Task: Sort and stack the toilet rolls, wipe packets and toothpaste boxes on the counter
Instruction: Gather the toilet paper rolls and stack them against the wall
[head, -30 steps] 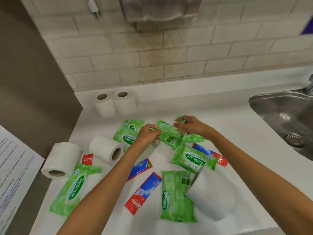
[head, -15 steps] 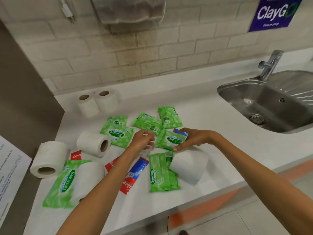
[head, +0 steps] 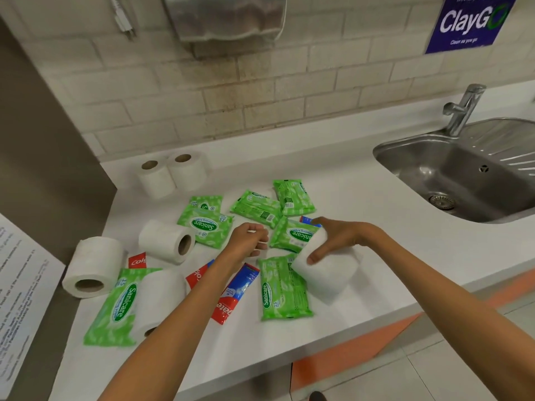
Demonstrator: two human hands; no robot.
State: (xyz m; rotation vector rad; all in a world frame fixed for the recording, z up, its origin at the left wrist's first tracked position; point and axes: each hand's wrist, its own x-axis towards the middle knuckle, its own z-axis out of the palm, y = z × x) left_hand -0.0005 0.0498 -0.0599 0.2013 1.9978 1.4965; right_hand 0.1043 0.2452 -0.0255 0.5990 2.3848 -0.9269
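Observation:
My right hand grips a white toilet roll lying on its side near the counter's front edge. My left hand is curled into a loose fist over the middle of the pile, holding nothing. Several green Sanicare wipe packets lie scattered, one beside the held roll and one just behind it. Red and blue toothpaste boxes lie partly under my left forearm. Two rolls stand upright at the back left. Other rolls lie on their sides at the left.
A steel sink with a tap sits at the right. The white counter ends at a front edge near me. A printed sheet hangs at the left, and a tiled wall with a metal dispenser runs behind.
Both hands let go of the wipe packet they held a second ago. My right hand came toward me and closed on the toilet roll; my left hand drew back into a fist. The camera shifted right.

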